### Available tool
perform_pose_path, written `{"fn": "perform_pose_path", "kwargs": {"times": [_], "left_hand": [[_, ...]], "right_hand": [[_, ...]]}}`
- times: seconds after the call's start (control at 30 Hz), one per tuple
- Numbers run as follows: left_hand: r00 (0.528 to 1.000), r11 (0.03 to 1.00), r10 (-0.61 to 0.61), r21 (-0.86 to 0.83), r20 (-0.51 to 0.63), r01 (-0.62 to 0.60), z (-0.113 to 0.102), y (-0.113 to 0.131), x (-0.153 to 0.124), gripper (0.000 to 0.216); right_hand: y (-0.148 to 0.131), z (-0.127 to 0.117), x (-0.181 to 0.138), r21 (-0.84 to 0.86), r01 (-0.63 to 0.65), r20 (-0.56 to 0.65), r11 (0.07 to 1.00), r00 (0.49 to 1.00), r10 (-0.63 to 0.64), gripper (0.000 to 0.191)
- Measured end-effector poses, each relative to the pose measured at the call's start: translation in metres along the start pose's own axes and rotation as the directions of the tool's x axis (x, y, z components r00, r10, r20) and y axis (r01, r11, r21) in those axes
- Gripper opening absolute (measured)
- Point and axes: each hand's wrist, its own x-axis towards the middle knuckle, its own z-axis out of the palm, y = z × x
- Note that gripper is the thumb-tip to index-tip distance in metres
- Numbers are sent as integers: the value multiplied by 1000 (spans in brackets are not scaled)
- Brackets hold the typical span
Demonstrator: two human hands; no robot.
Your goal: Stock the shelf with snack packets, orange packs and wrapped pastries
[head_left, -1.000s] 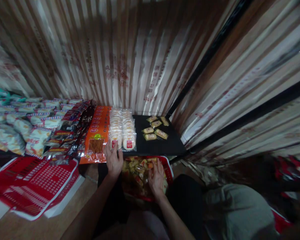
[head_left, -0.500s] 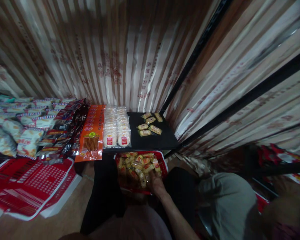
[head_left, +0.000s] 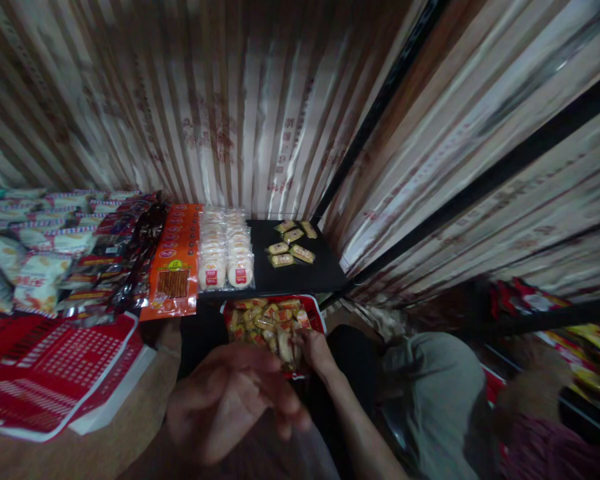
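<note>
A red basket (head_left: pixel 322 320) with a pale rim sits at my lap, filled with small yellow wrapped snacks (head_left: pixel 265 321). Inside its right part, my right hand (head_left: pixel 314 348) has its fingers curled against a wrapped snack (head_left: pixel 286 347), slightly blurred. My left hand (head_left: pixel 235 400) is in front of the basket's near side, fingers stretched out and apart, with nothing in them; it covers part of the basket. Beyond the basket, several of the same wrapped snacks (head_left: pixel 293 235) lie loosely on the black shelf (head_left: pixel 325 270).
Left along the shelf are round white crackers in clear packs (head_left: pixel 213 267), an orange snack bag (head_left: pixel 173 267), dark packets (head_left: pixel 105 260) and white bags (head_left: pixel 40 280). A red crate (head_left: pixel 65 367) stands lower left. Another person's knee (head_left: pixel 430 393) is close on my right, beside a black post (head_left: pixel 380 87).
My left hand has come into view from below and reaches toward the basket. My right hand stays in the basket, its fingers now showing more. The view has shifted slightly right.
</note>
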Motion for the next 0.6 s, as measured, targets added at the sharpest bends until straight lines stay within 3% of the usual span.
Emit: {"fn": "perform_pose_path", "kwargs": {"times": [0.1,0.2,0.37,0.5,0.53,0.6], "left_hand": [[972,997,-62,-61,-226,49,-6,-9,13,33],[815,981,-187,-64,-549,182,-27,-38,31,28],[756,990,-93,23,-648,142,-70,-86,50,31],[597,984,-21,87,-802,153,-90,-95,59,39],[581,982,-17,96,-814,163,-93,-93,60,41],[604,980,-28,97,-796,174,-98,-88,60,45]], "right_hand": [[-8,-5,-1,-58,7,10,998,1000,-7,20],[-22,-13,-3,-104,26,13,994,1000,-25,22],[-42,-22,3,49,25,-78,998,997,-21,29],[-48,-17,11,288,-11,-56,958,998,28,28],[-49,-15,13,343,-26,-42,939,998,43,29],[-50,-9,15,426,-50,-6,904,998,58,29]]}}
